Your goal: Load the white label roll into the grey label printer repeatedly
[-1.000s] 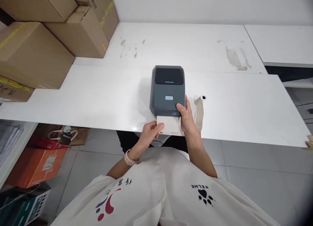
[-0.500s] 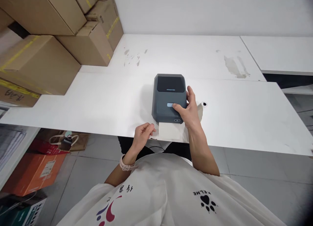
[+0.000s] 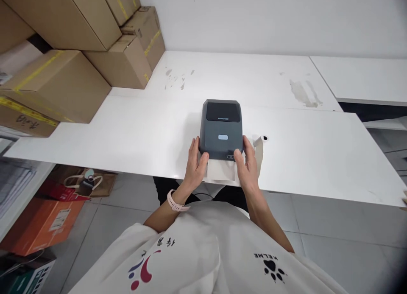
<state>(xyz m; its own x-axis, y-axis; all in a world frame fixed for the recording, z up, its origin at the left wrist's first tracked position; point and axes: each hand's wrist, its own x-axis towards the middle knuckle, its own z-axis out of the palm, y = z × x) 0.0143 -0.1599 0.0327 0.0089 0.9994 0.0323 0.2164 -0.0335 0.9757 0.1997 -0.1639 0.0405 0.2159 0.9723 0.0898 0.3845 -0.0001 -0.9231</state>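
Note:
A dark grey label printer [image 3: 221, 130] with a black window on top and a pale button sits near the front edge of the white table. My left hand [image 3: 195, 166] grips its left side, thumb on the front lower corner. On the other side, my right hand [image 3: 248, 164] grips the right lower corner, with the thumb near the small round mark. White label paper [image 3: 221, 170] comes out of the printer's front edge between my hands. Just right of my right hand lies a small paper roll [image 3: 262, 138], with a strip of backing paper [image 3: 259, 157] trailing from it.
Stacked cardboard boxes [image 3: 60, 82] fill the table's left end. The white table [image 3: 305, 158] meets a wall at the back. Below on the left are an orange box [image 3: 44, 224] and a paper bag [image 3: 108, 184]. A second white surface [image 3: 365, 77] adjoins at the right.
My left hand has moved up and right onto the printer's left side. My right thumb has left the button, and that hand has slid down to the right lower corner.

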